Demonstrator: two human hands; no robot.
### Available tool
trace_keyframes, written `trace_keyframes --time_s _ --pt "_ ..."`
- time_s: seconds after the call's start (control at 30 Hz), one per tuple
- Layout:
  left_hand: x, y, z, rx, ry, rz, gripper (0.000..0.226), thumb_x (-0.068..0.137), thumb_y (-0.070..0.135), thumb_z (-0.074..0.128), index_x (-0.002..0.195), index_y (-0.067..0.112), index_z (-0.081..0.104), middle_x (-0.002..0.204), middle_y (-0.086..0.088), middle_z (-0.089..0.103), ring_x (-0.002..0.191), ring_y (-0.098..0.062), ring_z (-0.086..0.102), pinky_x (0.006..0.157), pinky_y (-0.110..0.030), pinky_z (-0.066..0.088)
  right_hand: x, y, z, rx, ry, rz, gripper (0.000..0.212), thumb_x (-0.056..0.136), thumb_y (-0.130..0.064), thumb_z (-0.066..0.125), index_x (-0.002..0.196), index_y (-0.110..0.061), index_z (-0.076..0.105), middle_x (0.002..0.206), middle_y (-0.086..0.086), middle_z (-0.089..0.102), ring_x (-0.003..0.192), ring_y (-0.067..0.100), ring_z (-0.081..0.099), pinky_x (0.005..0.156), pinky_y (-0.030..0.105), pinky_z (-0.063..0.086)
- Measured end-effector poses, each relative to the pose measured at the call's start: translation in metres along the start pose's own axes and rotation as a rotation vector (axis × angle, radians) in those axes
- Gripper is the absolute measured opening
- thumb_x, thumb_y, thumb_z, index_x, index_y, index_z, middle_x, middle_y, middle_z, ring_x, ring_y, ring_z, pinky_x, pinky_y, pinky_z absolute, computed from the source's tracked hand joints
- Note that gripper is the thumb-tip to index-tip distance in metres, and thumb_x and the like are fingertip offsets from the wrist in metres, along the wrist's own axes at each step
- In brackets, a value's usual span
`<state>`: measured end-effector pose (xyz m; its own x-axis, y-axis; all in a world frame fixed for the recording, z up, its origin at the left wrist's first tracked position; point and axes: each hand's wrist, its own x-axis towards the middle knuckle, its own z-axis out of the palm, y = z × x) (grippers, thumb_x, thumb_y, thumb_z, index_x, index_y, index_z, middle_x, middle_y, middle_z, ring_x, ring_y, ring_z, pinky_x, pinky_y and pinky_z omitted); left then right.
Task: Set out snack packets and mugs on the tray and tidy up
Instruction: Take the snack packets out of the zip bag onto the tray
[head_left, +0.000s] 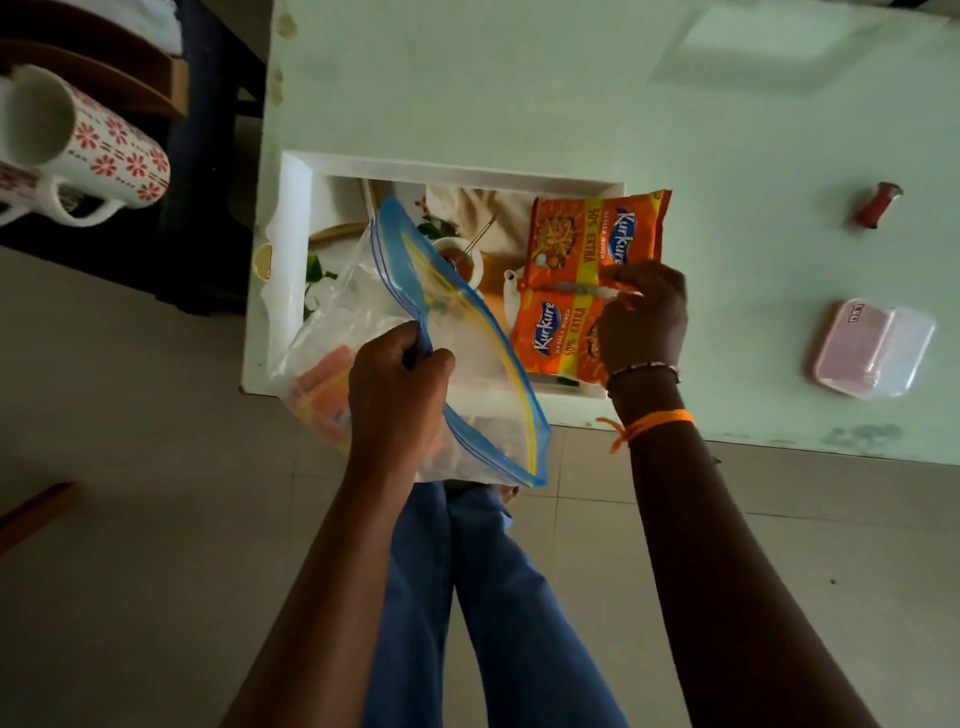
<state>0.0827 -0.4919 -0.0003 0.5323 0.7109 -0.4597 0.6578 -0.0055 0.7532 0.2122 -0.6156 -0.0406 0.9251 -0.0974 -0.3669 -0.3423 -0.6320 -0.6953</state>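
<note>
A white tray (291, 218) with a printed picture lies at the near left corner of the pale green table (519, 93). Two joined orange snack packets (582, 249) rest on the tray's right half, and my right hand (641, 317) pinches them at the seam between them. My left hand (400, 384) grips the blue zip rim of a clear zip bag (358, 291) held over the tray's left side; more orange packets show inside it. White mugs with red flowers (88, 140) lie on their sides at the far left, off the table.
A pink lidded plastic box (872, 348) and a small red tin (878, 205) sit on the table to the right of the tray. A dark shelf stands left of the table. Tiled floor and my legs in blue trousers are below.
</note>
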Motion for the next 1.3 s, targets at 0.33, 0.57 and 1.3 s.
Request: trace_keyframes --time_s 0.33,0.57,1.3 --pt "-0.017 -0.006 -0.019 -0.054 0.018 0.017 0.033 0.070 -0.002 0.054 0.046 0.016 0.039 0.042 -0.001 0.038 0.043 -0.008 0.032 0.046 -0.021 0.032 0.006 -0.034 0.013 -0.534 -0.323 -0.569 0.034 0.081 0.003 0.046 0.110 -0.008 0.062 0.125 0.014 0.057 0.117 0.032 0.049 0.101 0.032 0.039" --pt "-0.073 -0.032 -0.056 -0.148 0.173 -0.101 0.018 0.066 0.010 0.051 0.051 0.022 0.051 0.047 0.007 0.048 0.048 -0.004 0.040 0.049 -0.024 0.036 -0.109 -0.069 0.007 -0.381 -0.990 -0.800 0.025 0.082 -0.001 0.049 0.096 -0.011 0.068 0.097 0.008 0.069 0.089 0.015 0.065 0.080 0.029 0.051" --pt "-0.076 -0.053 -0.113 -0.079 0.350 -0.111 0.010 0.066 0.014 0.057 0.061 0.006 0.054 0.065 -0.027 0.059 0.057 -0.038 0.052 0.058 -0.050 0.048 -0.179 -0.063 0.050 -0.157 -0.897 -0.621 0.031 0.070 -0.004 0.067 0.100 -0.014 0.071 0.105 0.009 0.071 0.095 0.023 0.065 0.085 0.030 0.050"
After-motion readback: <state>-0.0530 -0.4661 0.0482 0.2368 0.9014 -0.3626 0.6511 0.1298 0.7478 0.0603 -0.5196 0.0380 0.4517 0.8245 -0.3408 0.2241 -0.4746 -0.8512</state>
